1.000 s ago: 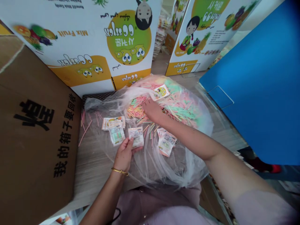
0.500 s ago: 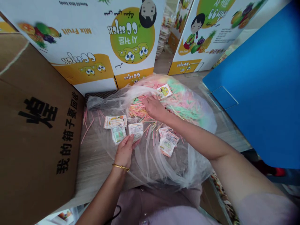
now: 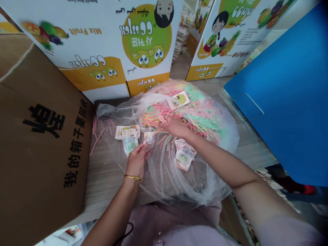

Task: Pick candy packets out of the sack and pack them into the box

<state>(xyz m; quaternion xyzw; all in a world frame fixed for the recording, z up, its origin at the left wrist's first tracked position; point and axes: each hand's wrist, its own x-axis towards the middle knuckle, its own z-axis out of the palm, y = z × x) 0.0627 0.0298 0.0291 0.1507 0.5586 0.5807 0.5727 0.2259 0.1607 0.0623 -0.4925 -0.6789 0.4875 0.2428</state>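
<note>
My left hand (image 3: 137, 159), with a gold bangle at the wrist, pinches a small printed candy packet (image 3: 149, 136) between thumb and fingers. Just beyond it, my right hand (image 3: 174, 126) is closed on a few pink candy sticks (image 3: 163, 119), whose ends show at the fingertips. Under and behind that hand lies a heap of pink, yellow and green candy sticks (image 3: 151, 114) in a large clear plastic bag (image 3: 225, 126). Printed packets (image 3: 130, 142) lie left of my left hand. More packets (image 3: 185, 156) sit below my right forearm, and a single packet (image 3: 180, 99) rests on the heap.
A brown carton (image 3: 46, 136) stands at the left. White and yellow printed cartons (image 3: 102, 44) rise behind the bag. A blue panel (image 3: 287, 102) with a wire handle is on the right. Loose sticks (image 3: 96, 140) lie on the table (image 3: 96, 191) near the brown carton.
My right hand has drawn back from the heap toward me and the packet, with candy sticks now showing in its fingers. The packet in my left hand has tilted and shows less of its face.
</note>
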